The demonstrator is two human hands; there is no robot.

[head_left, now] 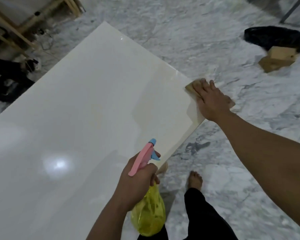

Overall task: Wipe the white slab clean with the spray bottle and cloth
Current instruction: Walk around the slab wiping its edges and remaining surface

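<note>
While the right hand (212, 99) presses the cloth (190, 86) flat-fingered at the slab's (86, 104) far right corner | left hand (137, 181) grips the bottle (148, 217) by its neck over the near edge | advice: keep even pressure, overlap strokes inward, don't slide cloth off the corner.

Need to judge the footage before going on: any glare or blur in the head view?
Head view: a round light glare sits on the white slab near its close end; the far floor and the black bag are motion-smeared; right hand and cloth stay readable; wide-angle bends the edges.
</note>
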